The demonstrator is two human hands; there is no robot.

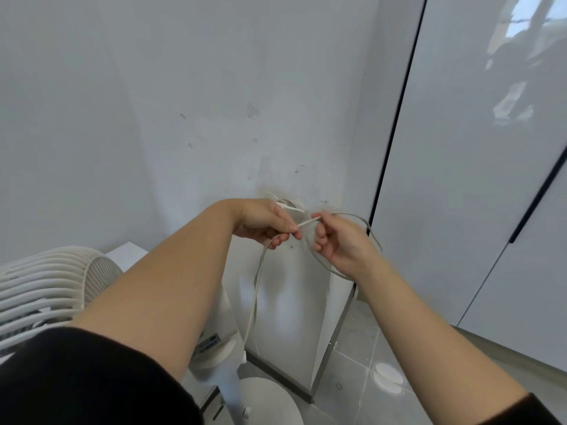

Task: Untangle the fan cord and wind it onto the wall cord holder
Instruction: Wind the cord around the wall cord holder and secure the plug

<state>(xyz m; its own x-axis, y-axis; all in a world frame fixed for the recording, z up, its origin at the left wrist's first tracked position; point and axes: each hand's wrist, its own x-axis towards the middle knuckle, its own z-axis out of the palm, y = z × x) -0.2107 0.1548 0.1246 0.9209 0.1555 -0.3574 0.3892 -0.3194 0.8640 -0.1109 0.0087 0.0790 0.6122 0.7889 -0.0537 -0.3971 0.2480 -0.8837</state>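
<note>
Your left hand [260,222] and right hand [337,240] each pinch the fan cord [256,289] — taut between them — just before the wall cord holder [290,207].

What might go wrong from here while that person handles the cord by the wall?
The cord loops round behind the right hand, so it may snag on the wrist or tangle. A length hangs from the left hand down toward the fan; a hard pull might tug the fan. The wall cord holder is mostly hidden behind the left hand, so a turn could slip off it.
</note>
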